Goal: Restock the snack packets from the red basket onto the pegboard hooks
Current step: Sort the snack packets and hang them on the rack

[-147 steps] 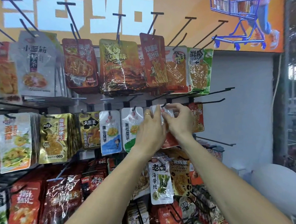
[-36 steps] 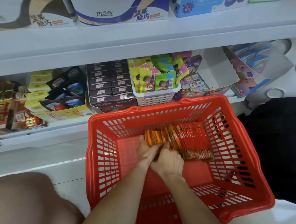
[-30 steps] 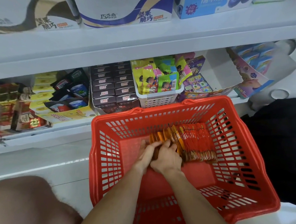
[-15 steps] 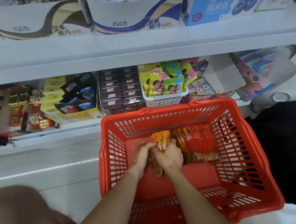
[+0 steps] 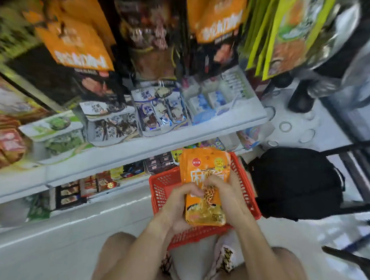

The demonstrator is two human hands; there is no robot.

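Snack packets [image 5: 205, 184], an orange stack, are pinched between the curled fingers of left hand [image 5: 179, 202] and right hand [image 5: 225, 191] above the red basket [image 5: 161, 188], clear of it but not yet hung; pegboard hooks are not discernible in the blurred upper display.

White shelves [image 5: 202, 128] run across the middle, carrying blue-and-white snack boxes [image 5: 159, 112] near twelve o'clock and green-and-white boxes [image 5: 59, 132] toward nine o'clock. Blurred hanging bags fill the top: orange bags [image 5: 77, 40] at eleven o'clock, yellow-green bags [image 5: 288, 31] at one o'clock. A black bag [image 5: 296, 183] sits on the pale floor [image 5: 43, 250] at three o'clock.
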